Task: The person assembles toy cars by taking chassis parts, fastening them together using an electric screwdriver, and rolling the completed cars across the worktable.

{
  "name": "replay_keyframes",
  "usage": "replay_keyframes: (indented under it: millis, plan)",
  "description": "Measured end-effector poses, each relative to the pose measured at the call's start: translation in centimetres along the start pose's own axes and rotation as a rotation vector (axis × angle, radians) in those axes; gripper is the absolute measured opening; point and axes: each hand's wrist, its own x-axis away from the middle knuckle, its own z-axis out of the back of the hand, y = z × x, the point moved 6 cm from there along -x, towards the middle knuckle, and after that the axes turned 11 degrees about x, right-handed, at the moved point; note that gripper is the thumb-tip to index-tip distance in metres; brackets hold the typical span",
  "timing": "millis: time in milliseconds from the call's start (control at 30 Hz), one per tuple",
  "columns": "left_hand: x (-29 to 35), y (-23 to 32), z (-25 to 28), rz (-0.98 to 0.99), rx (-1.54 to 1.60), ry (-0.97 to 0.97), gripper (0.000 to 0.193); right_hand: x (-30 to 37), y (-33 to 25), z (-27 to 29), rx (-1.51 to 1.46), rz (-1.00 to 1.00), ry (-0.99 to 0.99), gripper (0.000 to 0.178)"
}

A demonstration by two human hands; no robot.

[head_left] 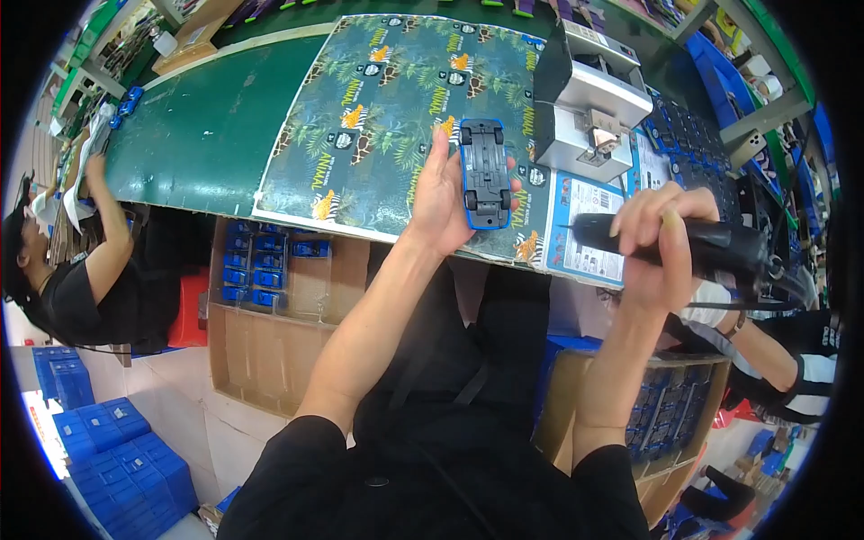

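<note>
My left hand (436, 205) holds a toy car (487, 171) upside down above the table, its black underside facing up and a blue body edge showing around it. The thumb lies along the car's left side and fingertips show at its right. Over the table's front edge, my right hand (655, 243) is wrapped round a black electric screwdriver (731, 245). The tool lies roughly level, its narrow end pointing left toward the car, well apart from it. A cable trails from its right end.
A patterned animal-print sheet (301, 162) covers the green table (193, 135). A grey metal machine (585, 135) stands behind my right hand. Cardboard boxes (256, 355) with blue toy cars flank my legs. Another person (90, 288) works at left; a person's arm (760, 351) shows at right.
</note>
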Motion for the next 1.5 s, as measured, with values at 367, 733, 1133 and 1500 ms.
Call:
replay_keyframes:
  millis: [367, 733, 1133, 1500]
  plan:
    - [-0.2, -0.6, 0.9, 0.127, 0.094, 0.047, 0.047, 0.8, 3.1, 5.0, 0.431, -0.156, 0.346, 0.017]
    - [-0.4, 4.5, -2.2, -0.129, -0.595, 0.116, 0.044, 1.9, 3.1, 5.5, 0.372, -0.14, 0.368, 0.012]
    - [4.0, 21.6, -1.4, -0.511, -2.778, -0.325, 0.071, 2.0, 3.6, 4.3, 0.439, -0.081, 0.185, 0.013]
    - [13.4, 32.3, 2.7, -0.98, -2.566, 0.582, 0.06, 2.1, 3.9, 4.3, 0.482, -0.091, 0.162, 0.014]
